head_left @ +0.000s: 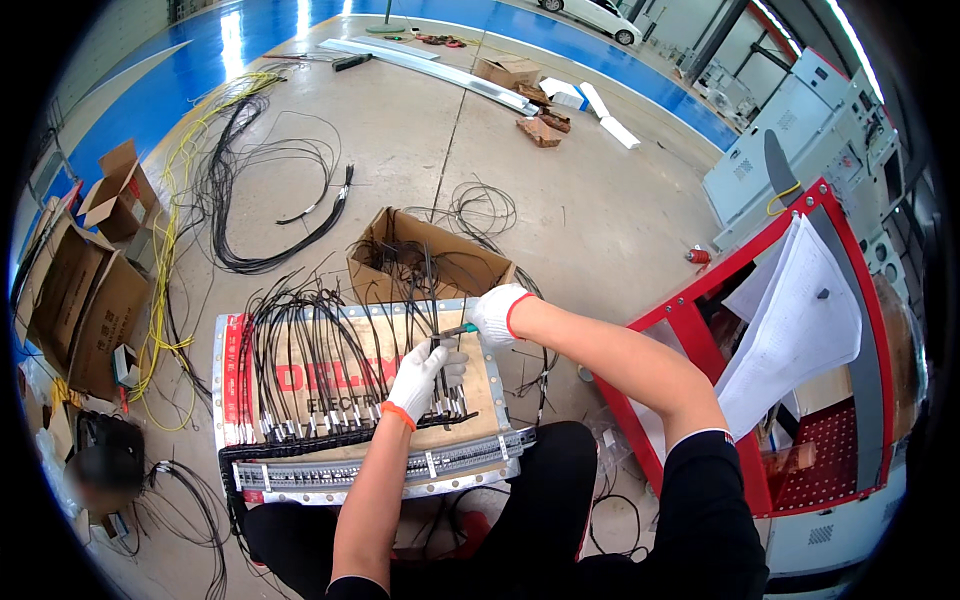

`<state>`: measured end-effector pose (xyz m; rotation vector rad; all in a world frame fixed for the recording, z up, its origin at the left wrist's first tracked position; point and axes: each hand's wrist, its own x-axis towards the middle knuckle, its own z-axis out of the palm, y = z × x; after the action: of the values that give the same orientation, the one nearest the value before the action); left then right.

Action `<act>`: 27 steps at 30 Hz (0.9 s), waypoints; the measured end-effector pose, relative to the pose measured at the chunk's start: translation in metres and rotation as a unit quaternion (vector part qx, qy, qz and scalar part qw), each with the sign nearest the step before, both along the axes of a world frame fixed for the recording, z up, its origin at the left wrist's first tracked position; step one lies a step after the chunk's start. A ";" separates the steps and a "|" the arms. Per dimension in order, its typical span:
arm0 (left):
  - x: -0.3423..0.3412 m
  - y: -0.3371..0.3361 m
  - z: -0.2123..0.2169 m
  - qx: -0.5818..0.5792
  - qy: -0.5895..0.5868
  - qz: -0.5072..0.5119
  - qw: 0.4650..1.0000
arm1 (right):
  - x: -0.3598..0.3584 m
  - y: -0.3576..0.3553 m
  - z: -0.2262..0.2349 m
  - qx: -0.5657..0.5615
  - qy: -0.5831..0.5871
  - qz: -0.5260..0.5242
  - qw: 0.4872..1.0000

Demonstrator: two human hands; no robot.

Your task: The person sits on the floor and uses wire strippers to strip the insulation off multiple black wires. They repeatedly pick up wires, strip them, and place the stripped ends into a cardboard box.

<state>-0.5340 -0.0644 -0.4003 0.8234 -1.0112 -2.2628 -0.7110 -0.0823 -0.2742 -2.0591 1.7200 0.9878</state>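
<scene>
Already, many black wires (pixel 300 442) sit bunched on the board (pixel 238 375), but their tips stick up loose, while the left hand (pixel 420 380) curls its fingers tightly round some and the right hand (pixel 496 314) grips a green tool (pixel 460 330).

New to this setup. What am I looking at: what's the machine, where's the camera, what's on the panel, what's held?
There's no machine: these are a person's own two hands in white gloves. The single picture comes from a wide fisheye camera on their head, looking down, so straight edges bend near the rim. The cardboard-faced panel by their knees carries black cables and a grey slotted strip. The right hand appears to hold a green-handled tool; the left hand is at the cables, its exact grip too small to tell. Beyond is an open cardboard box.
</scene>
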 end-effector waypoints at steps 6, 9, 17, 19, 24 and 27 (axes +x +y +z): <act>-0.003 -0.001 0.000 0.014 0.000 0.006 1.000 | -0.005 0.003 0.002 -0.039 -0.002 0.008 0.999; -0.003 -0.003 -0.001 -0.024 -0.003 0.046 0.999 | -0.011 0.010 -0.001 -0.090 -0.061 0.024 0.994; -0.010 -0.004 0.007 -0.045 0.038 0.118 0.991 | -0.030 0.022 -0.003 -0.150 -0.135 0.069 0.977; -0.005 -0.009 -0.008 -0.048 0.034 0.114 0.992 | -0.022 0.019 0.005 -0.143 -0.129 0.075 0.978; -0.010 -0.003 0.011 -0.026 0.047 0.141 0.989 | -0.053 0.028 0.008 -0.256 -0.231 0.078 0.936; -0.009 0.001 0.018 -0.093 -0.028 0.096 0.991 | -0.038 0.019 0.002 -0.292 -0.391 -0.166 0.857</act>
<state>-0.5429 -0.0634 -0.3823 0.8683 -1.0994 -1.9627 -0.7487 -0.0631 -0.2720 -1.9185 1.8811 -0.5119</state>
